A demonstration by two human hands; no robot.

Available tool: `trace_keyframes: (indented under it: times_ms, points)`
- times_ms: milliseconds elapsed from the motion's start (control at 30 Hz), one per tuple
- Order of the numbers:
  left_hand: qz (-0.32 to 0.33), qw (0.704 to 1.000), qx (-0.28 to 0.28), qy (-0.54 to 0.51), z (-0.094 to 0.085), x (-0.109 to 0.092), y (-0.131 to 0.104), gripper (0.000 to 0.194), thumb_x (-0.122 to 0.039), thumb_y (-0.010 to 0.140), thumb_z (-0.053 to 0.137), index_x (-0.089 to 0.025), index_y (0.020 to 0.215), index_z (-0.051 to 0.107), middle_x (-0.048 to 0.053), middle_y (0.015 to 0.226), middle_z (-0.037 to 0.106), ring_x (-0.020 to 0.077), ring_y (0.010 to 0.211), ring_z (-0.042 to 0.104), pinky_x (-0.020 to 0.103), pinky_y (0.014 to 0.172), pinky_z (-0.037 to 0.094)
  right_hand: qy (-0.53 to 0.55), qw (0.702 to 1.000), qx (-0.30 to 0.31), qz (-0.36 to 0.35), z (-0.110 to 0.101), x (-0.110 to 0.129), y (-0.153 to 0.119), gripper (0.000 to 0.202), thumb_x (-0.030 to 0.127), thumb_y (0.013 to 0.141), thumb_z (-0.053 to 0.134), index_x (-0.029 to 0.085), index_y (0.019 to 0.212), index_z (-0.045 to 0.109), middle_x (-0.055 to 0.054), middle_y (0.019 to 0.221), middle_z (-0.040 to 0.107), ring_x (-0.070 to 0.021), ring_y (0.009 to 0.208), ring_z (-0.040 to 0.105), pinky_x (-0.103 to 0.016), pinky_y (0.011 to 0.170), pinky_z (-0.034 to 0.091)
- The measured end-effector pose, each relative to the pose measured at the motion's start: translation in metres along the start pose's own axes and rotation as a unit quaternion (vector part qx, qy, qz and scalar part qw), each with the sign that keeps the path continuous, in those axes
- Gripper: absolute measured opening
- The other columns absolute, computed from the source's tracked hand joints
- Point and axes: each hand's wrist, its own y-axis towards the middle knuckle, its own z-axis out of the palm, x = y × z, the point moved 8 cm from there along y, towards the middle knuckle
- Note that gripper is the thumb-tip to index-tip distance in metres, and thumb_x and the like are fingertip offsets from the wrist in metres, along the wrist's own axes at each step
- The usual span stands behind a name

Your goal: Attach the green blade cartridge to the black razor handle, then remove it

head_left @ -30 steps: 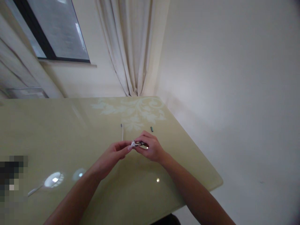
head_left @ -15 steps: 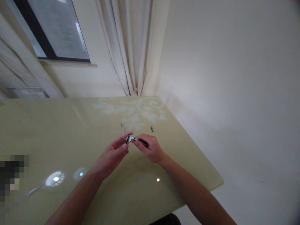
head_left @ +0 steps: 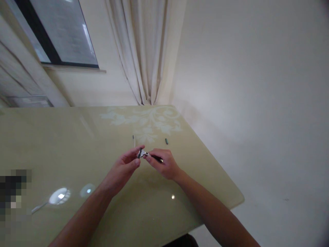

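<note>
Over the glossy pale-green table, my right hand (head_left: 164, 164) is closed round the dark handle of a razor (head_left: 144, 154). Its silver neck points left, towards my left hand (head_left: 128, 164). The thumb and fingers of my left hand pinch the dark head end of the razor. A small dark strip, like a razor cartridge (head_left: 166, 141), lies on the table beyond my right hand. Past my left fingertips lies a thin whitish stick (head_left: 134, 140) with a grey end; its near part is hidden behind my hand.
The pale table (head_left: 205, 178) ends at a slanting right edge beside the white wall (head_left: 257, 103). Beige curtains (head_left: 146, 51) and a dark-framed window stand behind it. Bright lamp reflections show on the tabletop, and a pixelated dark patch sits at the left edge.
My right hand and the razor have shifted very slightly, with the handle tilted a little. My left fingers stay at the head. The things on the table have not moved.
</note>
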Motion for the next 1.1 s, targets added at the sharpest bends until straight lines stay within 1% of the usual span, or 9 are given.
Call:
trace_keyframes:
  times_ms: [67,167,333,467,600,767,967,1100]
  points:
    - [-0.003,1.000,-0.003,-0.006,-0.0005,0.0009,0.0000,0.049,-0.033,0.069,0.095,-0.030,0.116,0.082,0.005,0.108,0.078,0.0174,0.095,0.066,0.024,0.085,0.051,0.003,1.000,0.000,-0.003,-0.0001,0.0011,0.0002,0.029,0.037,0.102,0.060,0.015,0.090,0.074,-0.001,0.071,0.060,-0.0117,0.063,0.050,-0.025,0.062,0.038]
    - [-0.004,1.000,-0.005,-0.007,-0.0015,0.0020,0.0001,0.051,-0.034,0.068,0.095,-0.031,0.117,0.082,0.004,0.111,0.078,0.0166,0.096,0.066,0.024,0.086,0.051,0.000,1.000,-0.007,-0.001,-0.0010,0.0023,0.0004,0.030,0.039,0.103,0.059,0.016,0.090,0.074,0.000,0.071,0.060,-0.0119,0.063,0.050,-0.025,0.062,0.038]
    - [0.004,1.000,-0.007,0.005,-0.0014,-0.0001,0.0000,0.050,-0.035,0.067,0.095,-0.031,0.116,0.082,0.004,0.106,0.079,0.0187,0.098,0.067,0.027,0.089,0.051,-0.001,1.000,-0.010,-0.003,-0.0010,0.0034,0.0005,0.031,0.040,0.103,0.059,0.015,0.092,0.074,-0.001,0.072,0.062,-0.0122,0.064,0.051,-0.025,0.063,0.039]
    - [0.005,1.000,-0.007,0.011,-0.0006,-0.0010,0.0001,0.051,-0.035,0.067,0.096,-0.031,0.116,0.082,0.004,0.103,0.079,0.0189,0.099,0.067,0.028,0.092,0.051,0.000,1.000,-0.007,-0.008,-0.0016,0.0035,0.0009,0.029,0.037,0.102,0.060,0.015,0.091,0.074,0.000,0.071,0.060,-0.0118,0.063,0.050,-0.025,0.063,0.039]
    - [0.007,1.000,-0.020,0.012,-0.0019,-0.0014,0.0000,0.054,-0.034,0.065,0.097,-0.032,0.116,0.082,0.003,0.107,0.079,0.0171,0.097,0.067,0.028,0.094,0.050,-0.004,1.000,-0.005,-0.012,-0.0026,0.0040,0.0011,0.027,0.035,0.102,0.060,0.015,0.091,0.074,0.000,0.069,0.057,-0.0115,0.062,0.049,-0.025,0.062,0.038]
    - [0.002,0.999,-0.025,0.023,-0.0013,-0.0026,-0.0009,0.055,-0.036,0.063,0.097,-0.030,0.116,0.082,0.004,0.102,0.080,0.0196,0.099,0.067,0.031,0.097,0.050,-0.003,1.000,0.002,-0.020,-0.0023,0.0051,0.0011,0.027,0.034,0.102,0.061,0.014,0.091,0.075,0.000,0.069,0.057,-0.0115,0.062,0.050,-0.025,0.062,0.038]
    - [-0.004,0.999,-0.026,0.027,-0.0018,-0.0026,-0.0011,0.056,-0.037,0.061,0.099,-0.031,0.114,0.083,0.003,0.103,0.080,0.0173,0.095,0.067,0.028,0.093,0.050,0.002,1.000,0.012,0.000,-0.0009,0.0016,0.0014,0.032,0.040,0.104,0.059,0.016,0.090,0.075,0.000,0.069,0.059,-0.0118,0.062,0.050,-0.025,0.062,0.039]
    - [0.001,0.998,-0.034,0.049,-0.0048,-0.0026,-0.0005,0.056,-0.036,0.061,0.098,-0.031,0.115,0.083,0.002,0.101,0.079,0.0165,0.095,0.066,0.027,0.092,0.049,0.006,1.000,0.015,-0.003,-0.0013,0.0024,0.0012,0.032,0.040,0.103,0.059,0.016,0.091,0.076,0.001,0.069,0.057,-0.0115,0.061,0.049,-0.025,0.061,0.038]
